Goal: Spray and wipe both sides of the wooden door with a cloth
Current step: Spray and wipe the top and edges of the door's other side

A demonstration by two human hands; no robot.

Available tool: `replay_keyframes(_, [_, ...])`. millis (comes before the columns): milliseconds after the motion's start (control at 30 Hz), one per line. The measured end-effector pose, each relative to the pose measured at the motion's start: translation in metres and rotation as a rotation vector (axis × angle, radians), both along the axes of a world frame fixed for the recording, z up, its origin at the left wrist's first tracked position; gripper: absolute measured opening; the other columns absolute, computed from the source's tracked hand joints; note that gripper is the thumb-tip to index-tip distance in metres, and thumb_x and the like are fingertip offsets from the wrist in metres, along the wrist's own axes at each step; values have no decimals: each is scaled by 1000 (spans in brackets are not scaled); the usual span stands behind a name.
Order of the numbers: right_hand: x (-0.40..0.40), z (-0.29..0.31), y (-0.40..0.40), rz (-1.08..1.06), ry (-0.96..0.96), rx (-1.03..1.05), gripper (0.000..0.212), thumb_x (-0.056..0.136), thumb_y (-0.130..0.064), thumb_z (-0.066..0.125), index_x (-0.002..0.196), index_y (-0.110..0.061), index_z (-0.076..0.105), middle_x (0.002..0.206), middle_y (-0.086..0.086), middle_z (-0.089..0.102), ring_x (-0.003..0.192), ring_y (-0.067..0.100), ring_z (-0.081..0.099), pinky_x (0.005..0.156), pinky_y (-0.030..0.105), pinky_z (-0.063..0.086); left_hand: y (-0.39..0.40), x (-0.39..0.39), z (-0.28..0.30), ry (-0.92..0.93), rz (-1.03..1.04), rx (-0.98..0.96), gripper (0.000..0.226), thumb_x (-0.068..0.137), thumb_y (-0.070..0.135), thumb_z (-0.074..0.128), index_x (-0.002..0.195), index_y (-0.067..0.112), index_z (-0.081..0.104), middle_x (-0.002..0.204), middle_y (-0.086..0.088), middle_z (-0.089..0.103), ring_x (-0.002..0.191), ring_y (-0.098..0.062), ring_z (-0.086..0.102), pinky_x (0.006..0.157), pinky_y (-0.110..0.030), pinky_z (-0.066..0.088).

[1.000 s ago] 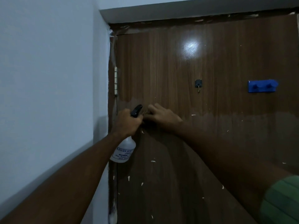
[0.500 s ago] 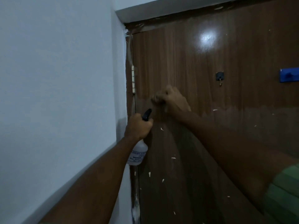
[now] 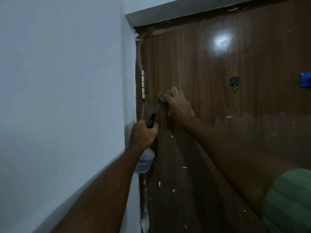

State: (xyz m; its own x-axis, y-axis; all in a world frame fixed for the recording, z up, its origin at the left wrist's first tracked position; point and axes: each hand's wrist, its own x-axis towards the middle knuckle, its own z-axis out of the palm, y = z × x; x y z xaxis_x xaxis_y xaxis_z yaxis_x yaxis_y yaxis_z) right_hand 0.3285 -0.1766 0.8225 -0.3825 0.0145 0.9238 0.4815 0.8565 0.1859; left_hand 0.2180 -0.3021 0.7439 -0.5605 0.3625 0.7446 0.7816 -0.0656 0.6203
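Note:
The brown wooden door (image 3: 210, 68) fills the right of the view, speckled with pale paint flecks. My right hand (image 3: 179, 105) grips a small bunched cloth (image 3: 161, 97) and presses it against the door near the hinge side. Only a bit of the cloth shows past my fingers. Lower and to the left, my left hand (image 3: 143, 134) holds a clear spray bottle (image 3: 145, 161) with a black trigger head, close to the door's hinge edge.
A white wall (image 3: 64, 98) stands on the left, meeting the door frame. A pale hinge (image 3: 143, 85) sits on the door's left edge. On the door are a small dark hook (image 3: 234, 82) and a blue hook rail (image 3: 306, 79) at the right edge.
My right hand with the cloth has moved up the door, away from the left hand. The left hand with the bottle stays lower. The view has shifted left.

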Motion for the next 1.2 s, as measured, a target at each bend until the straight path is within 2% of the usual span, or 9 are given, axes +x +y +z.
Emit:
replay_keyframes(100, [-4, -41, -3, 58, -400, 160, 58, 94, -23, 71, 147, -21, 47, 146, 10, 34, 127, 27, 40, 93, 38, 50, -3, 2, 0, -13, 17, 65, 32, 97, 36, 67, 71, 18, 63, 66, -9, 65, 63, -33, 66, 61, -52, 59])
replay_keyframes(167, [-2, -38, -3, 31, -528, 221, 57, 97, -26, 67, 150, -24, 44, 148, 10, 32, 129, 26, 38, 94, 38, 51, -4, 2, -1, -11, 23, 65, 31, 95, 38, 67, 71, 19, 63, 66, -8, 64, 62, -33, 66, 59, -49, 59])
replay_keyframes(367, [-11, 22, -7, -20, -80, 99, 51, 89, -16, 75, 136, -17, 56, 136, 11, 39, 119, 28, 45, 88, 39, 55, -1, -3, -1, -21, 50, 77, 31, 92, 38, 66, 72, 14, 61, 65, -7, 60, 60, -28, 61, 58, -44, 55])
replay_keyframes(533, [-33, -16, 0, 40, -527, 332, 42, 102, -22, 59, 143, -15, 51, 147, 14, 35, 125, 29, 43, 90, 36, 53, -2, -4, 2, -14, 23, 110, 33, 93, 39, 69, 73, 15, 62, 63, -7, 62, 57, -28, 63, 53, -41, 55])
replay_keyframes(633, [-34, 13, -6, 39, -399, 323, 41, 99, -23, 63, 139, -16, 54, 141, 14, 39, 121, 29, 46, 86, 39, 56, -2, -6, 3, -33, 34, 124, 35, 95, 29, 70, 65, 17, 56, 57, 0, 53, 53, -19, 52, 54, -30, 39])
replay_keyframes(767, [-45, 19, -9, 31, -183, 192, 50, 90, -21, 74, 135, -14, 55, 136, 16, 42, 116, 33, 47, 82, 41, 56, 1, -5, -1, -55, 35, 120, 38, 94, 26, 70, 62, 21, 50, 56, 3, 49, 52, -15, 48, 54, -26, 34])
replay_keyframes(933, [-55, -5, -13, 8, -464, 253, 34, 103, -20, 58, 135, -10, 57, 139, 13, 40, 118, 30, 46, 86, 41, 57, -2, -3, -1, -47, 8, 158, 35, 97, 26, 70, 64, 22, 57, 57, 2, 55, 54, -18, 55, 56, -31, 44])
replay_keyframes(1100, [-41, 31, -18, 9, -187, 171, 39, 95, -14, 67, 132, -8, 56, 138, 18, 42, 118, 35, 50, 86, 43, 57, -1, -6, -1, -69, 21, 193, 39, 97, 23, 70, 61, 23, 54, 54, 5, 50, 51, -17, 51, 55, -33, 43])
replay_keyframes(1200, [-51, 4, -18, 11, -235, 165, 41, 96, -14, 67, 135, -9, 56, 139, 17, 41, 118, 34, 51, 87, 45, 57, -2, -6, -2, -59, 21, 235, 37, 97, 23, 70, 62, 20, 58, 54, 1, 54, 52, -23, 57, 54, -40, 49])
